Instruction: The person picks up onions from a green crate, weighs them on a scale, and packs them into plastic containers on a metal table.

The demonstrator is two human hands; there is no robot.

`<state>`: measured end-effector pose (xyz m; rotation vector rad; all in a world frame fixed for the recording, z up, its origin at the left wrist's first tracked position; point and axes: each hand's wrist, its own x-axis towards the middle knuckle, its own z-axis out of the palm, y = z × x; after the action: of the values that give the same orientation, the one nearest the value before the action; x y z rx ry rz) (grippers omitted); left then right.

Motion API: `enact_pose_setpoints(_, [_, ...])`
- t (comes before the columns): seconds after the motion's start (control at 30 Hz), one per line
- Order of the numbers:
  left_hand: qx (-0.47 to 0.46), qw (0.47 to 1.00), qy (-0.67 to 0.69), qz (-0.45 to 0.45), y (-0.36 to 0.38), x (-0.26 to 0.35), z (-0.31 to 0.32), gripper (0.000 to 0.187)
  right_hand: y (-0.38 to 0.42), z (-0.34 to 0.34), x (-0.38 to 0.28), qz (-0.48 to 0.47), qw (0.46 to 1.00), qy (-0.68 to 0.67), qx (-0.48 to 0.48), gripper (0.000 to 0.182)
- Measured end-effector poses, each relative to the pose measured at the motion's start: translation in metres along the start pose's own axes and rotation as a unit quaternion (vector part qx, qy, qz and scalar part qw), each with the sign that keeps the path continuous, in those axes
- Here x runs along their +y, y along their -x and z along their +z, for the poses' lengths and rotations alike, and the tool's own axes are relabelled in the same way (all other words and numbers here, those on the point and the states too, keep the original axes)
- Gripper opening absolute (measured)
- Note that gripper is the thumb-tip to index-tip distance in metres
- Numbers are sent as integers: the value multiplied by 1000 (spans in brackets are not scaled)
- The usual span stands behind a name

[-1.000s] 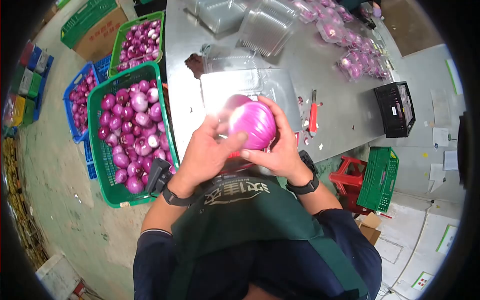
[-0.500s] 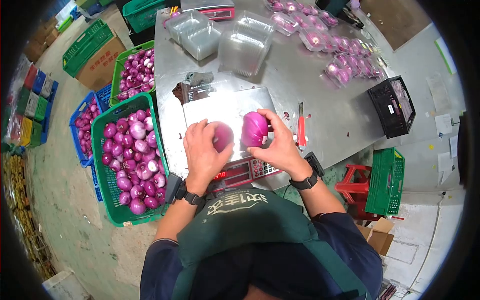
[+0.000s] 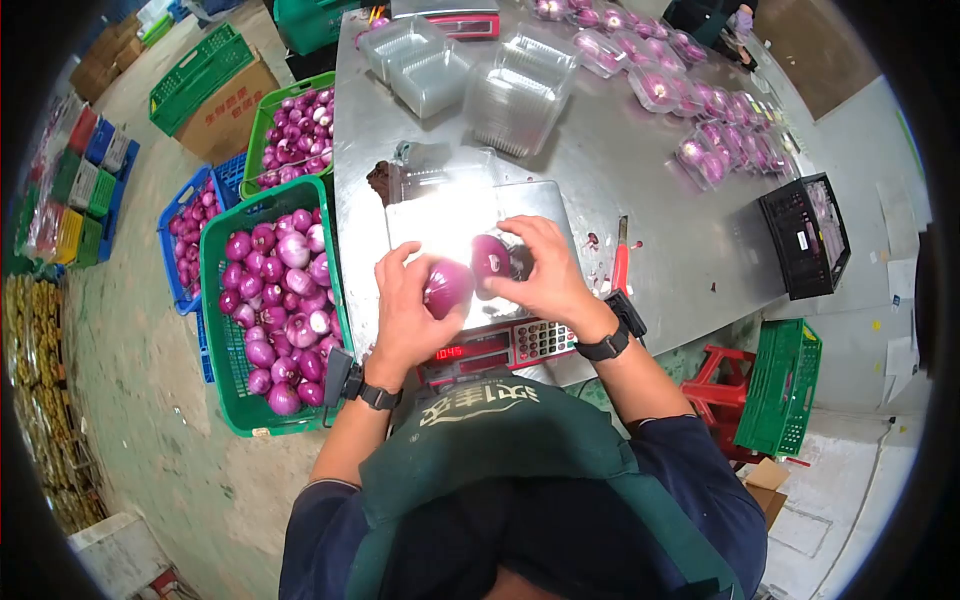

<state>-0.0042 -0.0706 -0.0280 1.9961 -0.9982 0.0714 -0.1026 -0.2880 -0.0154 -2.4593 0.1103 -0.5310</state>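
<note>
My left hand (image 3: 408, 310) is curled round a purple-red onion (image 3: 448, 288) from its left side, thumb at the near edge. In my right hand (image 3: 552, 278) is a second purple-red onion (image 3: 490, 258), gripped from the right with the thumb below it. The two onions are close together over the steel platform of a weighing scale (image 3: 548, 205). Glare washes out much of that platform, so contact with it cannot be told. Red digits glow on the scale's display (image 3: 468, 352), just in front of my apron.
A green crate of onions (image 3: 212, 330) stands left of the steel table (image 3: 690, 240). Behind the scale are stacked clear plastic trays (image 3: 520, 90). Packed onions (image 3: 705, 160) lie at the far right. A red-handled knife (image 3: 622, 258) rests right of the scale.
My hands have brought the two onions nearer each other. The onion in my right hand is turned differently and has shifted left relative to the scale. The whole view has swung slightly.
</note>
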Motion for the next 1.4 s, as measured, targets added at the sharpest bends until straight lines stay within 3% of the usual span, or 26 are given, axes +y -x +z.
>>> enact_pose_setpoints(0.07, [-1,1000,-4,-27,4,5,-6,68,-3,-4,6,98,993,-61,36,68])
enact_pose_setpoints(0.1, [1,1000,-5,-20,9,5,-9,68,-6,-1,12,95,993,-60,43,68])
enact_pose_setpoints(0.17, [40,997,-9,-61,24,-1,-12,70,-17,8,31,238,957,-152,60,70])
enact_pose_setpoints(0.23, [51,987,44,-143,42,-12,-11,70,-36,13,46,265,950,-155,50,80])
enact_pose_setpoints(0.3, [5,916,226,-331,56,-10,-18,60,-56,25,60,366,886,-284,27,84])
enact_pose_setpoints(0.33, [14,901,267,-342,67,-18,-14,54,-66,25,60,394,866,-307,21,88])
enact_pose_setpoints(0.37, [23,882,308,-354,74,-25,-10,49,-72,25,64,389,868,-306,27,88])
enact_pose_setpoints(0.4, [2,818,409,-404,74,-20,-17,46,-79,22,61,392,851,-348,18,86])
enact_pose_setpoints(0.43, [-12,797,444,-409,76,-23,-18,45,-85,18,59,394,833,-389,7,84])
enact_pose_setpoints(0.5, [-24,742,525,-416,75,-12,-26,38,-67,6,49,362,856,-369,0,84])
enact_pose_setpoints(0.53, [-24,743,526,-412,75,-9,-30,38,-48,0,44,187,960,-208,23,86])
enact_pose_setpoints(0.57, [-12,723,557,-407,74,-8,-33,34,-30,-8,38,-1,998,-32,47,87])
enact_pose_setpoints(0.63, [-8,703,590,-397,72,-6,-35,31,5,-38,14,-70,996,47,-32,94])
enact_pose_setpoints(0.7, [3,684,591,-428,70,-6,-36,25,27,-60,-9,94,963,-56,-248,100])
enact_pose_setpoints(0.73, [9,672,588,-450,67,-7,-34,16,43,-51,-4,128,952,-142,-239,99])
enact_pose_setpoints(0.77, [-1,673,588,-449,68,-15,-29,16,55,-40,-3,134,953,-140,-231,99])
enact_pose_setpoints(0.83, [-11,716,549,-431,68,-34,-17,10,65,-16,-1,252,931,-235,-118,90])
enact_pose_setpoints(0.87, [-13,724,539,-430,62,-31,-18,10,72,-1,10,282,907,-298,-92,73])
enact_pose_setpoints(0.9, [-17,727,538,-425,59,-31,-18,10,74,-3,5,280,909,-298,-85,73])
enact_pose_setpoints(0.97, [-50,741,507,-436,55,-32,-17,10,73,-10,-3,355,861,-357,-73,64])
enact_pose_setpoints(1.03, [-51,740,517,-427,52,-30,-10,12,79,-8,5,347,865,-360,-54,58])
enact_pose_setpoints(1.13, [-27,745,519,-417,46,-25,2,33,84,-12,21,344,875,-335,-59,56])
enact_pose_setpoints(1.2, [-32,743,520,-419,35,-15,4,36,89,-23,32,326,887,-316,-83,73])
enact_pose_setpoints(1.23, [-35,741,522,-421,30,-9,7,39,91,-29,37,334,885,-316,-77,73])
enact_pose_setpoints(1.33, [-64,746,506,-428,14,7,16,38,96,-48,56,393,865,-309,-37,100])
enact_pose_setpoints(1.4, [-80,754,495,-424,4,14,27,39,93,-66,56,415,862,-289,-26,102])
